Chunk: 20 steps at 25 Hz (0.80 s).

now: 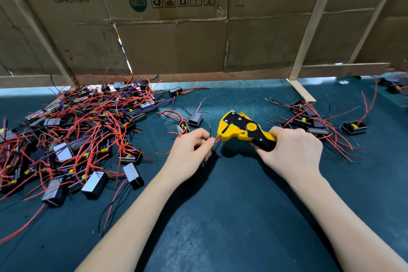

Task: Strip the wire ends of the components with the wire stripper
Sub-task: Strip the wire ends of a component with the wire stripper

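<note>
Head view: I saw both bare hands working over the green mat (220,216), stripper (244,131) as my reference. Right hand (291,150) was wrapped around the stripper's handles, fingers curled tight on the black and yellow grips, tool head pointing left. Left hand (189,152) sat just left of the tool head, thumb and fingertips pinching a red wire (217,139) whose tip reached the stripper's jaws; I couldn't tell whether the jaws had closed on it. A thin black wire (209,129) stood up from the same pinch, just left of the tool head. The component those wires belonged to was hidden under the left hand.

Big pile (72,141) of black components with tangled red wires lay well left of the stripper. Two loose components (195,119) sat just beyond-left of the tool head. A smaller pile (313,121) lay right of the stripper, behind the right hand, with one component (355,127) further right on its own. Cardboard wall (172,40) on wood slats stood beyond the stripper, across the back of the mat.
</note>
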### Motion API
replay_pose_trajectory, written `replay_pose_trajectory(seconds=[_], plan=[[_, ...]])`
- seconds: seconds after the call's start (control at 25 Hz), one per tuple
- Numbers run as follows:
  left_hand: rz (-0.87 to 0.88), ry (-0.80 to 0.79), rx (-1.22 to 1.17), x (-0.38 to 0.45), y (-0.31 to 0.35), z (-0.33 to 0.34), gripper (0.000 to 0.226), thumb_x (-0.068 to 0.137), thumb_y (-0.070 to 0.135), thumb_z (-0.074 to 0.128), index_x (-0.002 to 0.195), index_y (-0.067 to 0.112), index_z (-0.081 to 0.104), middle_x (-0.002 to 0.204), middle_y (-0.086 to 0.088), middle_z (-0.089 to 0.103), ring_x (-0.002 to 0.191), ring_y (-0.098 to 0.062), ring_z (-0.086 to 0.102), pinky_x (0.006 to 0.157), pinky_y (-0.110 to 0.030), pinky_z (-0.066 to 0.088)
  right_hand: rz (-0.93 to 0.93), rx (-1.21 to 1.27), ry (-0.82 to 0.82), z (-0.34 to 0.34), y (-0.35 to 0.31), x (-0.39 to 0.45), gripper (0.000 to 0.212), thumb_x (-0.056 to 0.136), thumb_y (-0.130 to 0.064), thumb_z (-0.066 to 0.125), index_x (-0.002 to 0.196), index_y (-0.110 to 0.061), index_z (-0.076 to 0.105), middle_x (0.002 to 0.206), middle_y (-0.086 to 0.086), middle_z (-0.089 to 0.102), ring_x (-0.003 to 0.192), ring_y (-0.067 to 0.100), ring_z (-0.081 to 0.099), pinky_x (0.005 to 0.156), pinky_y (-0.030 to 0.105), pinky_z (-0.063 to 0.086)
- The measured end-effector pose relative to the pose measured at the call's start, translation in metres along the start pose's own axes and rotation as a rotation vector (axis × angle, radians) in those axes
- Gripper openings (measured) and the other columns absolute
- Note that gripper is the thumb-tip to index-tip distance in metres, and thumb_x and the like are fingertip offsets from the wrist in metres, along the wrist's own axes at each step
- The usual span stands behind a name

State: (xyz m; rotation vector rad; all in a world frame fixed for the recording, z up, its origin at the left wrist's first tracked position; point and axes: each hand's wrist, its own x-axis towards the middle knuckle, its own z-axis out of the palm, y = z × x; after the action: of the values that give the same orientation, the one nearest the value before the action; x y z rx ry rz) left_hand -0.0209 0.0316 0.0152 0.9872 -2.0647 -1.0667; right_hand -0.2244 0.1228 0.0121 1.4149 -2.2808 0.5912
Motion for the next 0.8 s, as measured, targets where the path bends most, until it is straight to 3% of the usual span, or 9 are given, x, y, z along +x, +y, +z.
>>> replay_pose_trajectory(seconds=[0.08, 0.2, 0.28, 0.44, 0.52, 0.56, 0.64, 0.68, 0.8], plan=[[0.069, -0.007, 0.025, -0.001, 0.0, -0.003, 0.021, 0.093, 0.029, 0.064, 0.078, 0.017, 0.056, 0.061, 0.01, 0.058, 0.058, -0.005, 0.047, 0.061, -0.016, 0.039, -0.019, 0.046, 0.063, 0.002, 0.002, 0.0, 0.044, 0.07, -0.055, 0.076, 0.082, -0.015, 0.065, 0.076, 0.004, 0.065, 0.078, 0.033, 0.062, 0.067, 0.036, 0.034], [0.244, 0.069, 0.458, -0.001, -0.005, -0.009, 0.031, 0.08, 0.048, 0.073, 0.09, 0.021, 0.06, 0.085, 0.013, 0.053, 0.082, -0.008, 0.047, 0.072, -0.024, 0.04, 0.053, 0.068, 0.1, 0.002, 0.012, 0.003, 0.049, 0.071, -0.057, 0.075, 0.093, -0.014, 0.063, 0.086, 0.003, 0.064, 0.087, 0.031, 0.06, 0.077, 0.039, 0.032], [0.251, 0.096, 0.618, -0.002, -0.004, -0.015, 0.029, 0.081, 0.048, 0.071, 0.088, 0.024, 0.056, 0.082, 0.012, 0.048, 0.081, -0.012, 0.047, 0.069, -0.031, 0.042, 0.119, 0.117, 0.12, 0.0, 0.017, 0.006, 0.048, 0.07, -0.058, 0.075, 0.092, -0.016, 0.063, 0.084, 0.001, 0.064, 0.086, 0.031, 0.06, 0.077, 0.038, 0.032], [0.426, 0.014, 0.463, -0.005, 0.002, -0.006, 0.02, 0.092, 0.03, 0.064, 0.082, 0.014, 0.056, 0.078, 0.004, 0.056, 0.076, -0.019, 0.055, 0.073, -0.038, 0.049, 0.159, 0.205, 0.156, -0.005, 0.018, 0.009, 0.045, 0.07, -0.055, 0.076, 0.091, -0.017, 0.065, 0.085, 0.001, 0.066, 0.087, 0.032, 0.061, 0.078, 0.04, 0.035], [0.44, -0.087, 0.254, -0.01, 0.011, 0.013, 0.032, 0.093, 0.033, 0.064, 0.117, 0.012, 0.059, 0.111, 0.001, 0.061, 0.102, -0.01, 0.059, 0.092, -0.03, 0.048, 0.186, 0.232, 0.166, -0.008, 0.019, 0.01, 0.044, 0.07, -0.054, 0.077, 0.093, -0.017, 0.065, 0.088, 0.002, 0.067, 0.089, 0.032, 0.061, 0.079, 0.04, 0.035], [0.404, -0.168, 0.187, -0.012, 0.013, 0.022, 0.052, 0.094, 0.037, 0.062, 0.138, 0.015, 0.046, 0.131, 0.003, 0.053, 0.12, -0.005, 0.052, 0.104, -0.025, 0.041, 0.201, 0.241, 0.166, -0.009, 0.02, 0.011, 0.045, 0.07, -0.054, 0.077, 0.094, -0.017, 0.065, 0.091, 0.003, 0.068, 0.091, 0.033, 0.061, 0.08, 0.041, 0.036], [0.391, -0.215, 0.244, -0.013, 0.011, 0.029, 0.075, 0.094, 0.04, 0.059, 0.154, 0.02, 0.019, 0.153, 0.007, 0.032, 0.141, -0.004, 0.031, 0.115, -0.021, 0.025, 0.228, 0.256, 0.164, -0.01, 0.022, 0.012, 0.048, 0.071, -0.055, 0.076, 0.098, -0.017, 0.065, 0.095, 0.003, 0.068, 0.095, 0.032, 0.061, 0.082, 0.041, 0.036], [0.426, -0.157, 0.309, -0.011, 0.01, 0.026, 0.074, 0.094, 0.036, 0.058, 0.155, 0.019, 0.019, 0.154, 0.006, 0.031, 0.143, -0.005, 0.028, 0.116, -0.024, 0.023, 0.236, 0.263, 0.168, -0.01, 0.023, 0.012, 0.048, 0.071, -0.055, 0.076, 0.099, -0.017, 0.066, 0.095, 0.004, 0.068, 0.096, 0.032, 0.061, 0.083, 0.041, 0.035], [0.434, 0.257, 0.344, -0.002, 0.004, 0.006, 0.053, 0.089, 0.017, 0.059, 0.14, 0.01, 0.046, 0.135, -0.001, 0.052, 0.127, -0.018, 0.047, 0.108, -0.037, 0.035, 0.221, 0.336, 0.201, -0.012, 0.021, 0.012, 0.046, 0.072, -0.053, 0.076, 0.099, -0.018, 0.066, 0.095, 0.002, 0.068, 0.096, 0.03, 0.061, 0.086, 0.042, 0.039]])
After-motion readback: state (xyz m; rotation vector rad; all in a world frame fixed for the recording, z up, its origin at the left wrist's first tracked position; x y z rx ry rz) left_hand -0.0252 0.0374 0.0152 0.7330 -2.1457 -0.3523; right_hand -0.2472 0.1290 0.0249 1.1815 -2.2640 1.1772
